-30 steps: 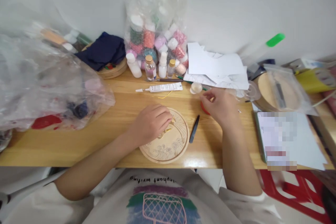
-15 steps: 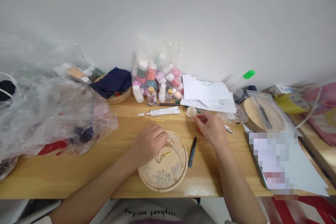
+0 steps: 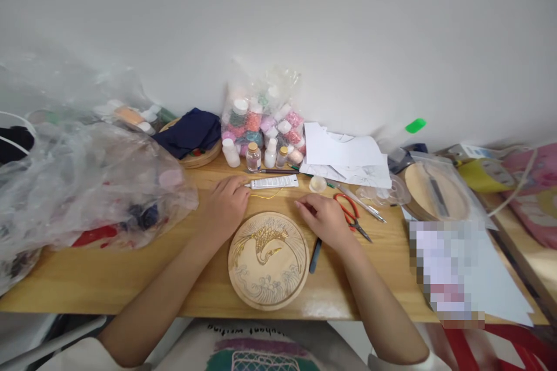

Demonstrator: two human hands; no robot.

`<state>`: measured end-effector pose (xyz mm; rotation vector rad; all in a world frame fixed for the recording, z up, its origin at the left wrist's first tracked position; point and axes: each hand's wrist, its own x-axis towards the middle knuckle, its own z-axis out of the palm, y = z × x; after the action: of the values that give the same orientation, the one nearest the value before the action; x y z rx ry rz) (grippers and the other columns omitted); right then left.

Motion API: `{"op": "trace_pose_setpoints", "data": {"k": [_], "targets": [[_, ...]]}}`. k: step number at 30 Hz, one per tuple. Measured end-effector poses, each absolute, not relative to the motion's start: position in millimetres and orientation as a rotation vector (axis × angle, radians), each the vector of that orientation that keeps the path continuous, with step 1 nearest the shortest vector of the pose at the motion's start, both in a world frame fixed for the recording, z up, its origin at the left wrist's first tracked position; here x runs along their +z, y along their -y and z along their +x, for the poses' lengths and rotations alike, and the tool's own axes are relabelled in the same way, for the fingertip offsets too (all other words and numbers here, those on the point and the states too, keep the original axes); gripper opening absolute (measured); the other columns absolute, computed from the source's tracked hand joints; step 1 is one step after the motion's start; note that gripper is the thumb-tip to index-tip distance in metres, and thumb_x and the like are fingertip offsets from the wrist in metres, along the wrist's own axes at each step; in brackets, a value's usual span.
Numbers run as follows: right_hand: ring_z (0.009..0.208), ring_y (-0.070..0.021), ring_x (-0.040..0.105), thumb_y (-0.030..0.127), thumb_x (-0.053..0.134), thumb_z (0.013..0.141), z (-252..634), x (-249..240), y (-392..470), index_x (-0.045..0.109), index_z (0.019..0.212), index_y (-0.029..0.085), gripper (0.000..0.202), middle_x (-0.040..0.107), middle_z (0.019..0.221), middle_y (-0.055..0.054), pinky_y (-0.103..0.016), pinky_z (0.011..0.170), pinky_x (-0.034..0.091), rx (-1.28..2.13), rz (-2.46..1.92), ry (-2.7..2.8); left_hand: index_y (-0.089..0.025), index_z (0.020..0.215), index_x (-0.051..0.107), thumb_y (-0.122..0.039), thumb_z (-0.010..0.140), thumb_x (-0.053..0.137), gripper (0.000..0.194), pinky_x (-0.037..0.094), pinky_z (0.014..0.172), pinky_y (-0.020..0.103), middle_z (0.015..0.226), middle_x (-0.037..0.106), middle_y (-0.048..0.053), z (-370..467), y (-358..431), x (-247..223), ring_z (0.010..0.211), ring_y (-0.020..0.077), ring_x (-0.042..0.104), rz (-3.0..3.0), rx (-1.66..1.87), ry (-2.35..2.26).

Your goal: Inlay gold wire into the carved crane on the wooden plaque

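The left hand (image 3: pixel 228 203) no longer covers the round board (image 3: pixel 268 272), whose gold crane (image 3: pixel 272 236) now shows whole; it lies by the tube (image 3: pixel 275 182), hiding the nozzle, perhaps touching it. The right hand (image 3: pixel 324 217) is now off the red-handled scissors (image 3: pixel 355 225), leaving them exposed, and partly hides the black tweezers (image 3: pixel 315 258).

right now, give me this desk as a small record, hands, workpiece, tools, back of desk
left hand: by the nozzle end of the white tube and yellow thread; grip unclear
right hand: partly hiding the dark tweezers; grip unclear
workpiece: round wooden board, crane in gold, waves in line only
tools: red-handled scissors, right of right hand
back of desk: bagged jars, small bottles, papers
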<state>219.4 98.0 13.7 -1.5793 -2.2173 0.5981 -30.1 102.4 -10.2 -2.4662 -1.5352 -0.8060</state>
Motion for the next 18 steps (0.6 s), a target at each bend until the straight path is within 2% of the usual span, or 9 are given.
{"op": "trace_pose_setpoints", "data": {"k": [6, 12, 18], "targets": [[0.064, -0.016, 0.06, 0.03, 0.05, 0.095, 217, 14, -97, 0.063, 0.073, 0.018, 0.028, 0.069, 0.073, -0.006, -0.026, 0.06, 0.035, 0.638, -1.592, 2.239, -0.017, 0.087, 0.067, -0.016, 0.097, 0.043, 0.025, 0.053, 0.095, 0.046, 0.126, 0.064, 0.012, -17, -112, -8, 0.113, 0.026, 0.062, -2.718, -0.708, 1.398], [0.068, -0.0167, 0.062, 0.028, 0.053, 0.095, 216, 17, -98, 0.067, 0.076, 0.017, 0.026, 0.071, 0.076, -0.007, -0.026, 0.061, 0.034, 0.68, -1.622, 2.225, -0.016, 0.083, 0.065, -0.014, 0.095, 0.046, 0.022, 0.058, 0.088, 0.043, 0.114, 0.068, 0.012, -11, -133, -7, 0.103, 0.025, 0.065, -2.839, -0.669, 1.289], [0.068, -0.0154, 0.06, 0.026, 0.055, 0.093, 217, 18, -98, 0.069, 0.076, 0.017, 0.024, 0.072, 0.077, -0.007, -0.026, 0.061, 0.031, 0.769, -1.62, 2.168, -0.015, 0.084, 0.066, -0.015, 0.097, 0.044, 0.026, 0.059, 0.088, 0.044, 0.109, 0.068, 0.013, -13, -142, -6, 0.101, 0.0252, 0.064, -2.892, -0.668, 1.147]]}}
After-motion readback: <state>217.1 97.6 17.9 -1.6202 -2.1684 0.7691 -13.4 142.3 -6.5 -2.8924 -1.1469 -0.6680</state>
